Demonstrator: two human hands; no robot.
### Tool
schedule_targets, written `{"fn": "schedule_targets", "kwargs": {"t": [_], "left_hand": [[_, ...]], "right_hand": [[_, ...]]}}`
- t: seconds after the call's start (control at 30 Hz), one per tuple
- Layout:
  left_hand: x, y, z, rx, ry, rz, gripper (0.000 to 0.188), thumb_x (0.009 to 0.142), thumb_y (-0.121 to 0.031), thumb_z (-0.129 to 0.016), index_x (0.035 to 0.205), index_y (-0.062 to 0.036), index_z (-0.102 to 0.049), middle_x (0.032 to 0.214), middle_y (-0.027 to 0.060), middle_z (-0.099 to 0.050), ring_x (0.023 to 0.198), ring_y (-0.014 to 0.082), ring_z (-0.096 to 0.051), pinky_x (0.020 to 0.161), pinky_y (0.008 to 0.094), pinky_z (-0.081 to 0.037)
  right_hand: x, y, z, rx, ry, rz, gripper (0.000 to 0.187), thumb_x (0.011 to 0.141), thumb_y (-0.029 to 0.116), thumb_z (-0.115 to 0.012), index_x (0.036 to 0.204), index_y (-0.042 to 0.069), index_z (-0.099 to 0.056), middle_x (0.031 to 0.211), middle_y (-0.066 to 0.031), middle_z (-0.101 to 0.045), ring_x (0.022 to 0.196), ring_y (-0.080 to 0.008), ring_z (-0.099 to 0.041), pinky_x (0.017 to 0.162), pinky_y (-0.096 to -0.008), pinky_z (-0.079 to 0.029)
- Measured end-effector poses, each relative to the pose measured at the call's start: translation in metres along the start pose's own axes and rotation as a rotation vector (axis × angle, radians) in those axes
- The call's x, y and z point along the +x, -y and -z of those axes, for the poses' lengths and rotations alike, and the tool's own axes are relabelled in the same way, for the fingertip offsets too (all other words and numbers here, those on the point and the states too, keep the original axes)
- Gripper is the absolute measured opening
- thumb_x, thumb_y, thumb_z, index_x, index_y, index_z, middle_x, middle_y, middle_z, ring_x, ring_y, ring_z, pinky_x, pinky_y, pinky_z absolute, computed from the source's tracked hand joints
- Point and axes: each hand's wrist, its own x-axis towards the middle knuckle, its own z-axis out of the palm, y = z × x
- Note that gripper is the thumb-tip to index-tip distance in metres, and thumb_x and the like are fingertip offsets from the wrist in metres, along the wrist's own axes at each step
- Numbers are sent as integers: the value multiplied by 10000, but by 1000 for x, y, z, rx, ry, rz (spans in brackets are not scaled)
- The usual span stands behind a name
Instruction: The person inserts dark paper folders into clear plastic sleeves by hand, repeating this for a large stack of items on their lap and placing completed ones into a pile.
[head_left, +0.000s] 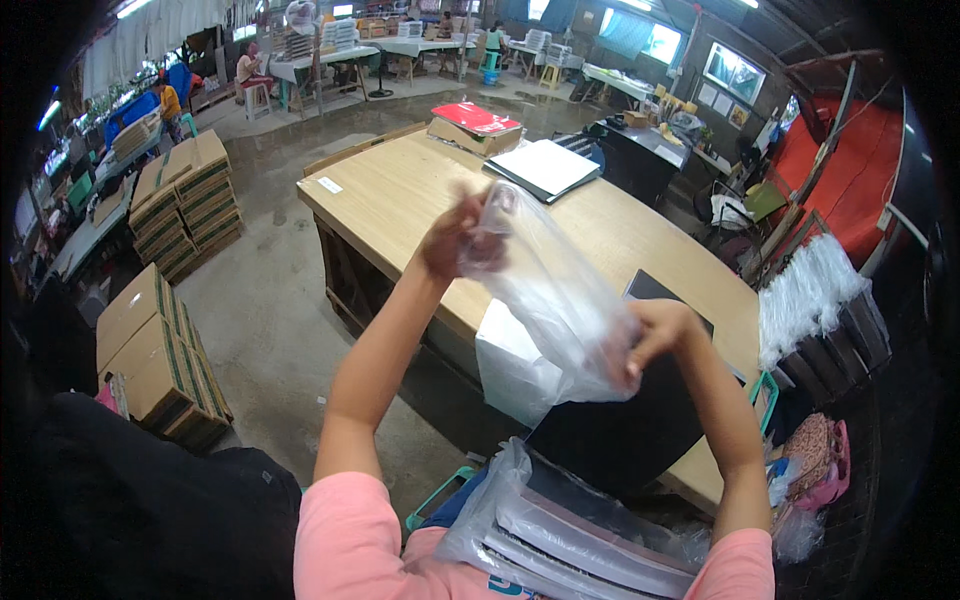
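Observation:
A clear plastic bag [555, 275] is stretched between my two raised hands, above the near edge of the wooden table. My left hand [462, 238], blurred by motion, grips its upper left end. The lower right end is held by my right hand [655, 335], with the thumb and fingers closed on the film. White sheet material [515, 365] hangs below the bag at the table's edge. Beside it, a flat black panel [620, 440] leans under my right hand. Against my body rests a stack of flat pieces in clear plastic [590, 530].
The wooden table [400, 200] carries a red-topped box [475, 125] and a white-topped flat stack [543, 168]. Cardboard boxes [155, 350] stand on the left floor. At right lie many plastic sleeves [815, 295] and a pink bag [835, 470]. People sit at far tables.

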Motion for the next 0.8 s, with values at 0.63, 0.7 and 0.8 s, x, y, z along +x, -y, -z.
{"fn": "schedule_targets", "kwargs": {"t": [0.63,0.7,0.8], "left_hand": [[1,176,-140,129,-59,136,552,802,-513,-545,1082,-39,-507,780,40,-546,673,138,-532,642,306,-468],[4,179,-134,728,104,315,563,768,-481,-625,1096,-46,-486,828,37,-540,705,123,-503,704,284,-443],[11,214,-123,43,567,247,349,890,-385,-467,926,-62,-597,971,40,-547,786,153,-517,719,294,-416]], "right_hand": [[-88,-35,-268,219,-811,-57,326,783,287,-546,898,-18,-539,822,-109,-560,741,-210,-562,643,-343,-441],[-90,-37,-285,266,-986,-77,289,778,262,-541,873,-11,-539,807,-99,-551,731,-202,-555,625,-331,-435],[-88,-45,-302,325,-1215,-63,234,770,223,-534,836,-1,-538,783,-83,-537,717,-191,-544,598,-314,-425]]}}
